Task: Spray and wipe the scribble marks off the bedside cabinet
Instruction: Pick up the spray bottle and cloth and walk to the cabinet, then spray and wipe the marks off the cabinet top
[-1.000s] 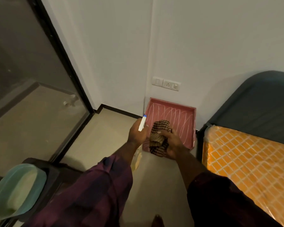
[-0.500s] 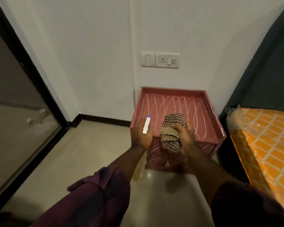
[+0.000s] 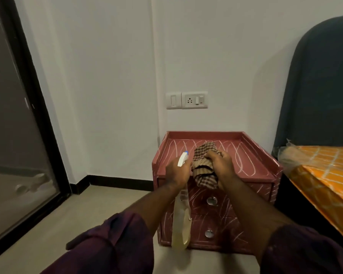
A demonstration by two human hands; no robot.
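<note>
Since the cabinet [image 3: 205, 133] is all scribbled, gear's held ready.
Spray bottle [image 3: 181, 224] clutched in left grip [image 3: 175, 171], cloth [image 3: 203, 169] at 3 o'clock bunched in right grip [image 3: 220, 165].

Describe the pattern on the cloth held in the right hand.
The cloth, held in the right hand, is checked in brown, tan and dark lines; the head view shows it.

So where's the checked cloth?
Head view, centre: the brown checked cloth is gripped in the right hand, over the scribbled red cabinet, beside the clear spray bottle.
</note>
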